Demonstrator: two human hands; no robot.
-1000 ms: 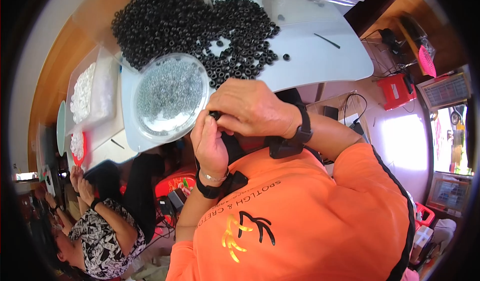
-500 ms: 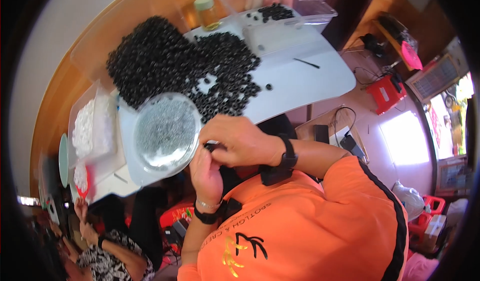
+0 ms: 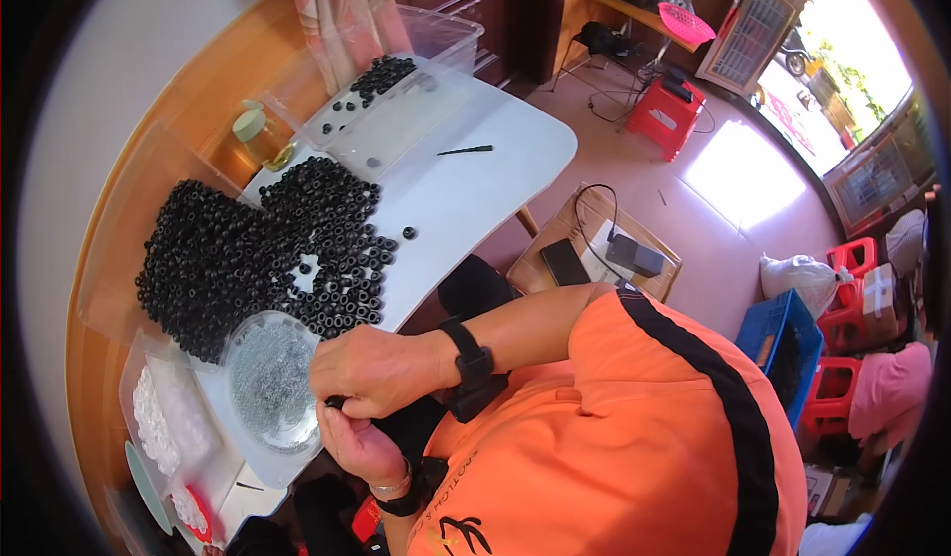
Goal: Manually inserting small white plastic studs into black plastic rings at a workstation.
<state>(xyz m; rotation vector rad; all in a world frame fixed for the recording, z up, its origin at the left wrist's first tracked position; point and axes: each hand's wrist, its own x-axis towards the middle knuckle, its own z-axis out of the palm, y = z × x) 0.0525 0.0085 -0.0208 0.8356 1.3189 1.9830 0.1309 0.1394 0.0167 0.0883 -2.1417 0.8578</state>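
My right hand (image 3: 381,370) and my left hand (image 3: 359,447) meet at the table's near edge, beside a round clear tub (image 3: 272,383) of small, shiny clear pieces. Between the fingertips of both is a small black ring-shaped piece (image 3: 337,401), mostly covered by the fingers. Both hands are closed around it. Just beyond them, many loose black ring-shaped pieces (image 3: 327,209) spread over the white table (image 3: 475,194). A larger heap fills a clear plastic bin (image 3: 109,269) to the left. One single black ring (image 3: 409,233) lies apart from the pile.
A thin black tool (image 3: 466,150) lies on the table near a clear box (image 3: 396,125) with a few black rings. A jar with a pale green lid (image 3: 260,135) stands behind. At lower left are white pieces (image 3: 154,422) and a red scoop (image 3: 198,516). A cardboard box (image 3: 535,269) stands right.
The whole view has swung to the right, so the table and hands sit lower and further left. Both hands stay together at the black ring, and the co-worker has mostly left the picture.
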